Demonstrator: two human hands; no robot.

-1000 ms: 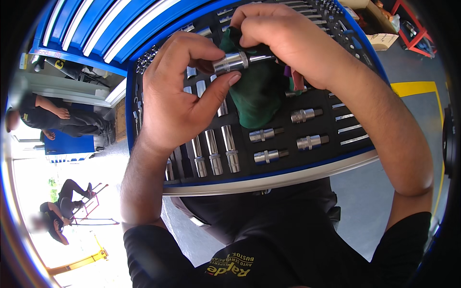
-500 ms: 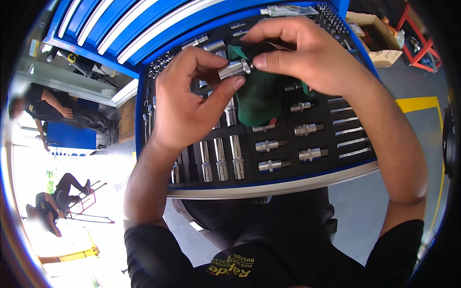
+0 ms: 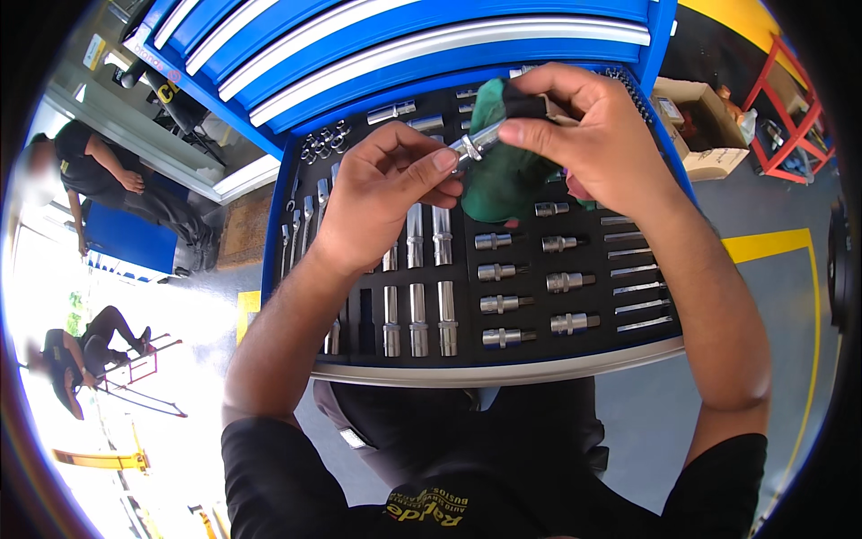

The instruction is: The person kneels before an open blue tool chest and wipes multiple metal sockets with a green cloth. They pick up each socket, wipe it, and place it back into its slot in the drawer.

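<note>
Over the open tool drawer (image 3: 512, 371), my left hand (image 3: 382, 184) pinches one end of a shiny chrome socket (image 3: 472, 147) between thumb and fingers. My right hand (image 3: 593, 139) grips a dark green cloth (image 3: 503, 184), which hangs below its fingers. My right thumb and the cloth meet the socket's far end, so that end is partly hidden. Beneath my hands, deep sockets (image 3: 417, 319) and bit sockets (image 3: 505, 305) lie in black foam. Thin metal tools (image 3: 642, 289) fill the drawer's right side, and small wrenches (image 3: 308, 216) lie at its left.
Blue closed drawers (image 3: 431, 54) with pale handles rise behind the open one. A cardboard box (image 3: 709, 157) and a red metal frame (image 3: 781, 117) stand at the far right. Two people are at the left, one standing (image 3: 112, 180), one seated (image 3: 81, 350).
The socket now tilts up to the right, with more of its far end showing. My right hand and the cloth sit slightly lower in the picture. The view has shifted, showing more closed drawers.
</note>
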